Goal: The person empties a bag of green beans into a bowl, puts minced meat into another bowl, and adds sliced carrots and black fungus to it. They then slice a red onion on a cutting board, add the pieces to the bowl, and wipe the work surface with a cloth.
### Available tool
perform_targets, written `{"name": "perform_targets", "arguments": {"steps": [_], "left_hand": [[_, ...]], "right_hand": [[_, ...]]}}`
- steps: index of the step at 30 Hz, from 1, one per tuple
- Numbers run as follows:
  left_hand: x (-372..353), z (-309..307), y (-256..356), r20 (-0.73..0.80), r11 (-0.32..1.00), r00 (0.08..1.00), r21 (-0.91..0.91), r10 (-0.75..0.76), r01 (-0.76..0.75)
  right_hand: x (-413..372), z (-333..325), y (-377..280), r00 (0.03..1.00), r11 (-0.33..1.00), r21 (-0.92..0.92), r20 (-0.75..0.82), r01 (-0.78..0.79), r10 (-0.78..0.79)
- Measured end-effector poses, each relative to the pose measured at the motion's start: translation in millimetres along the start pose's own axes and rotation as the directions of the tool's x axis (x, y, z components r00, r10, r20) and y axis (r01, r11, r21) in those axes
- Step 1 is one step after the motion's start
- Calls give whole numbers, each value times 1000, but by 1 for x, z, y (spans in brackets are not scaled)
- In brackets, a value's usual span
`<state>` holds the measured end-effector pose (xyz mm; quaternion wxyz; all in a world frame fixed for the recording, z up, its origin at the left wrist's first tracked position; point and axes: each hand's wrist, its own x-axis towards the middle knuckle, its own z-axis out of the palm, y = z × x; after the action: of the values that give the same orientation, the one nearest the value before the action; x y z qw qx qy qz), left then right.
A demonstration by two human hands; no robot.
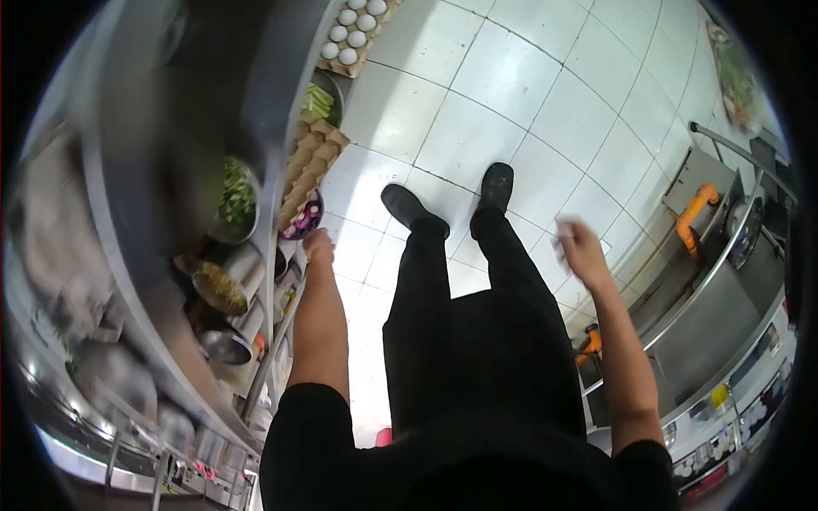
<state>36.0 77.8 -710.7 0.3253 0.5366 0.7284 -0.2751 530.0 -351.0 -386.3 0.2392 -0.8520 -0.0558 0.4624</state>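
My left hand (pixel 319 247) hangs beside the shelving on the left, right at the rim of a bowl of cut purple onions (pixel 303 220). Its fingers are mostly hidden by foreshortening. Lying partly over that bowl is an empty cardboard egg tray (pixel 313 162). Out over the floor on the other side, my right hand (pixel 582 249) is held away from my body, slightly blurred, its fingers loosely apart with nothing in them. Both my feet, in black shoes (pixel 494 187), are on the tiles.
White floor tiles (pixel 494 77) stretch ahead. Along the left shelves are a tray of white eggs (pixel 349 36), a bowl of chopped greens (pixel 237 194), cut green vegetable pieces (pixel 319 102) and metal containers (pixel 226 345). A steel counter with a rail (pixel 711 289) and an orange pipe (pixel 694 213) line the right.
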Motion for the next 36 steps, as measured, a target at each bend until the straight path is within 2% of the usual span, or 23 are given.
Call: {"name": "perform_targets", "arguments": {"steps": [1,2,3,4,6,8,12,14,16,17,18,19,20,22,24,25,27,28,30,31,32,34,36], "left_hand": [[-1,-8,19,-48,893,928,-294,-369,340],[-41,-15,47,-140,847,948,-500,-287,183],[-41,-13,54,-207,826,945,-554,-254,101],[-37,-16,66,-213,839,939,-530,-271,122],[-34,-18,84,-232,834,907,-518,-350,190],[-56,-25,113,-240,878,927,-454,-287,154],[22,1,55,-228,931,916,-238,-329,275],[-13,12,45,-415,729,839,-683,-352,-32],[-92,-2,64,-187,653,924,-753,-334,83],[-146,-6,84,-160,700,948,-709,-276,84],[-170,4,75,-14,486,1000,-874,-27,1],[-204,12,86,63,373,995,-927,80,29],[-239,7,105,228,378,959,-914,170,151],[-348,-21,168,256,337,870,-935,422,111],[-445,-63,221,211,169,717,-977,665,131],[-482,-89,245,173,123,633,-985,755,124],[-550,-144,281,65,35,468,-997,881,72],[-571,-170,296,21,-2,448,-999,894,51],[-604,-220,320,-122,-91,260,-988,958,-127],[-622,-246,333,-215,-150,272,-959,938,-241],[-632,-269,345,-272,-206,253,-944,928,-260],[-644,-314,363,-513,-331,170,-737,841,-589],[-650,-357,377,-577,-314,230,-688,784,-655]], "right_hand": [[-23,3,52,989,989,16,22,-150,149],[-45,7,127,973,973,-36,-7,-230,229],[-77,10,170,918,920,4,-59,-393,392],[-109,11,259,898,895,-72,-57,-440,436],[-157,-1,308,649,649,-62,28,-758,760],[-181,-1,268,545,547,-105,53,-830,837],[-177,7,230,585,583,-64,-12,-810,811],[-162,13,234,620,620,26,51,-784,783],[-144,15,212,676,668,110,46,-735,736],[-132,17,207,728,723,92,60,-685,683],[-122,13,197,776,773,71,72,-630,626],[-113,7,171,824,822,64,53,-566,564],[-103,2,149,872,869,72,43,-490,488],[-90,-14,108,936,931,96,7,-351,352],[-73,-33,78,996,999,-38,-79,-35,32],[-74,-54,25,993,997,-24,-95,-78,75],[-63,-81,-35,990,997,10,-114,80,-79],[-66,-101,-81,992,991,64,-70,114,-110],[-64,-131,-159,951,950,72,-95,303,-296],[-61,-146,-203,930,932,55,-108,359,-352],[-62,-159,-248,850,863,9,-177,505,-496],[-84,-184,-350,656,688,-49,-258,724,-709],[-114,-201,-450,444,485,-92,-286,869,-849]]}}
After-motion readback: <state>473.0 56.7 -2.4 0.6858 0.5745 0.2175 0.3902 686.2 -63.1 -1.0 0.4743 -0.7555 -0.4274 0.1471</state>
